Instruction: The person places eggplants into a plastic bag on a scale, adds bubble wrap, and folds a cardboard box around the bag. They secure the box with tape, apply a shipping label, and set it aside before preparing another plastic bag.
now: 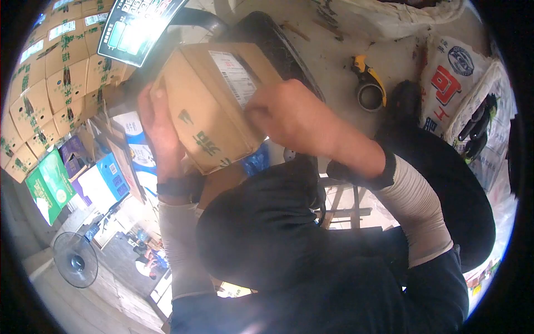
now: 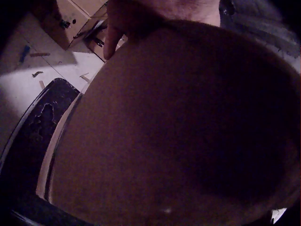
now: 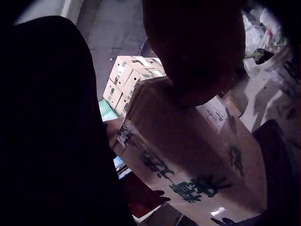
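A brown cardboard box [image 1: 194, 106] with green printing and a white shipping label [image 1: 233, 75] is tilted over a black platform [image 1: 267, 33]. My left hand [image 1: 161, 125] holds the box along its left side; in the left wrist view a digit [image 2: 111, 42] reaches its edge, and the dark box face fills most of that view. My right hand [image 1: 289, 114] lies with curled fingers over the lower end of the label, at the box's right edge. Its fingertips are hidden, and I cannot tell whether they pinch anything. The right wrist view shows the printed box side [image 3: 188, 174] from below the hand.
A lit display panel [image 1: 136, 30] stands behind the box. Stacked cartons [image 1: 61, 78] fill the left. A yellow tape dispenser [image 1: 370, 83] lies on the floor at right, near a white printed sack [image 1: 450, 78] and a bag of eggplants [image 1: 478, 128]. A fan [image 1: 77, 260] stands lower left.
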Motion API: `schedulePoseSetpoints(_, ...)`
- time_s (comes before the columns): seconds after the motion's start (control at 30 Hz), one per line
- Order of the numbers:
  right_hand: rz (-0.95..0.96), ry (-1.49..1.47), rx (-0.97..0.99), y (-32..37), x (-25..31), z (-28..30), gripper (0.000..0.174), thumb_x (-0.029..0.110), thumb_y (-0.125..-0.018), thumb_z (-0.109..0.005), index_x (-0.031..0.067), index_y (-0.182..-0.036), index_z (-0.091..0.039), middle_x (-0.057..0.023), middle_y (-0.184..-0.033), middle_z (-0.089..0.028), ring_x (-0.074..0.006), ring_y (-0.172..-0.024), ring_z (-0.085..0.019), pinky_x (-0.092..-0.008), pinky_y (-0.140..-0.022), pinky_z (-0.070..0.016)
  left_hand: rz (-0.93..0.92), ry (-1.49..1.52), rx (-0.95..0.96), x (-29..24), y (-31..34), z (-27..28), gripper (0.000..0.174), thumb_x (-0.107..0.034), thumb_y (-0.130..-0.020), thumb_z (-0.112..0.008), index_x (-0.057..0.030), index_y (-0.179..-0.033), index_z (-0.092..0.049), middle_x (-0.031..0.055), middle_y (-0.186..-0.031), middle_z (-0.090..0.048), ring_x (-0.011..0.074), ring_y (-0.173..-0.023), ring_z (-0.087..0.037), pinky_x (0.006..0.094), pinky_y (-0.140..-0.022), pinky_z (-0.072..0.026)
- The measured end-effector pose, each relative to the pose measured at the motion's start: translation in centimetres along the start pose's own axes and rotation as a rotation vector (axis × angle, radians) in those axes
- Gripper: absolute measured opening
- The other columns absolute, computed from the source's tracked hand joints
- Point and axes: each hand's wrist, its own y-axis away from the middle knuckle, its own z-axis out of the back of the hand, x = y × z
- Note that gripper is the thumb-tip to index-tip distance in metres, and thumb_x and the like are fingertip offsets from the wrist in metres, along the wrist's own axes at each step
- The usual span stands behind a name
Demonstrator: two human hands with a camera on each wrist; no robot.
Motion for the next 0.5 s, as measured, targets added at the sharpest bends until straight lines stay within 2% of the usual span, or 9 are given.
schedulePoseSetpoints(0.1, -0.025, 0.015, -0.005, 0.0, 0.7, 0.2, 0.017, 0.012, -0.081, -0.057, -0.0001, -0.085, -0.068, -0.0207, -0.081, -0.066, -0.0399, -0.079, -0.065, -0.0439, -0.072, -0.0528, 0.016, -0.007, -0.022, -0.4, 0.3, -0.3, 0.049, -0.033, -0.099, -0.049, 0.0005, -0.135, -0.043, 0.0158, -0.122, -0.054, 0.0224, -0.107, -0.057, 0.0340, -0.089, -0.0481)
schedulePoseSetpoints(0.3, -0.112, 0.084, 0.048, -0.6, 0.7, 0.0, 0.022, 0.017, -0.080, -0.058, -0.0015, -0.090, -0.066, -0.0241, -0.080, -0.065, -0.0406, -0.077, -0.065, -0.0439, -0.071, -0.0527, -0.021, -0.012, -0.012, 0.8, -0.5, 0.4, 0.053, -0.036, -0.098, -0.051, 0.0022, -0.134, -0.043, 0.0172, -0.120, -0.055, 0.0226, -0.108, -0.055, 0.0353, -0.092, -0.0455)
schedulePoseSetpoints(0.4, -0.120, -0.077, 0.030, -0.4, -0.8, 0.1, 0.026, 0.018, -0.080, -0.057, -0.0033, -0.092, -0.066, -0.0230, -0.080, -0.066, -0.0370, -0.073, -0.067, -0.0417, -0.071, -0.0531, -0.032, -0.044, -0.008, 0.6, -0.3, 0.4, 0.054, -0.036, -0.098, -0.051, 0.0025, -0.134, -0.043, 0.0171, -0.120, -0.055, 0.0230, -0.107, -0.055, 0.0350, -0.092, -0.0446)
schedulePoseSetpoints(0.47, -0.168, -0.225, 0.048, -0.4, -1.3, 0.2, 0.028, 0.018, -0.079, -0.057, -0.0051, -0.092, -0.065, -0.0196, -0.077, -0.066, -0.0287, -0.070, -0.068, -0.0383, -0.069, -0.0532, -0.042, -0.089, -0.009, 0.6, -0.4, 0.4, 0.054, -0.036, -0.098, -0.052, 0.0029, -0.134, -0.043, 0.0171, -0.120, -0.054, 0.0229, -0.105, -0.055, 0.0345, -0.090, -0.0446)
schedulePoseSetpoints(0.5, -0.170, -0.225, 0.050, -0.5, -1.3, 0.5, 0.028, 0.018, -0.079, -0.057, -0.0051, -0.092, -0.065, -0.0196, -0.077, -0.066, -0.0287, -0.070, -0.068, -0.0383, -0.069, -0.0532, -0.040, -0.089, -0.008, 0.6, -0.4, 0.3, 0.054, -0.036, -0.098, -0.052, 0.0029, -0.134, -0.043, 0.0171, -0.120, -0.054, 0.0229, -0.105, -0.055, 0.0345, -0.090, -0.0446)
